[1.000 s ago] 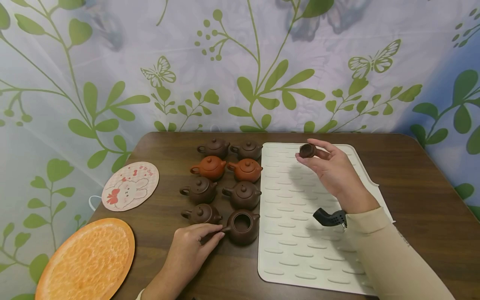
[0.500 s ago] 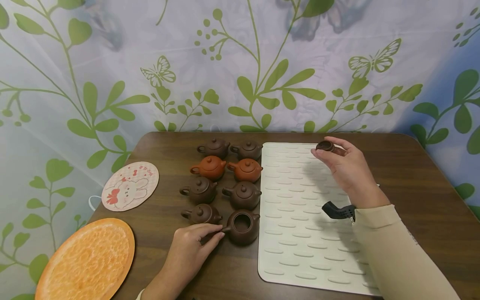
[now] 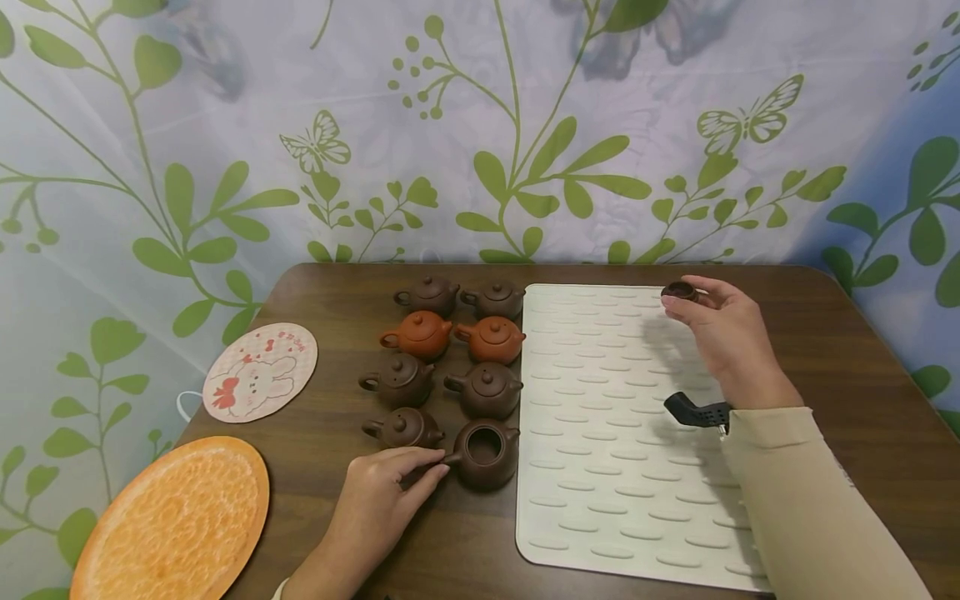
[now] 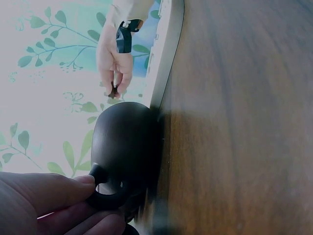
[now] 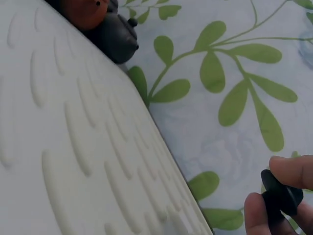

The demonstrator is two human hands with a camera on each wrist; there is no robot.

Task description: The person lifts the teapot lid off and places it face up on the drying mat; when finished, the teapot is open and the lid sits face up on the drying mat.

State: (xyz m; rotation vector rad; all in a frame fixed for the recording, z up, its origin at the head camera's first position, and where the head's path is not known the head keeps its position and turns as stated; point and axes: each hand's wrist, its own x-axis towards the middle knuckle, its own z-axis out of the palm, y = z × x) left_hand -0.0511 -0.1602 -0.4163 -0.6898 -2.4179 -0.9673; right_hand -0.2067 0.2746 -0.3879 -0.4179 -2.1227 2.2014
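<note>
A dark brown clay teapot (image 3: 501,473) without its lid stands at the near right of the teapot group, its round mouth showing. My left hand (image 3: 378,504) pinches its handle between thumb and fingers; in the left wrist view the thumb lies on the handle (image 4: 108,199). Over the far right part of the white mat (image 3: 585,492), my right hand (image 3: 738,337) holds a small dark brown teapot lid (image 3: 680,291), hollow underside towards the head camera. The right wrist view shows the lid (image 5: 283,193) pinched between thumb and fingers.
More lidded teapots stand in two columns left of the mat, including an orange teapot (image 3: 491,340) and a dark brown teapot (image 3: 405,379). At the left lie a pink rabbit-print round mat (image 3: 261,372) and an orange round mat (image 3: 176,517). A patterned cloth (image 3: 375,83) hangs behind the table.
My right hand has moved right across the mat with the lid, towards its far right corner. My left hand and the teapots have stayed in place.
</note>
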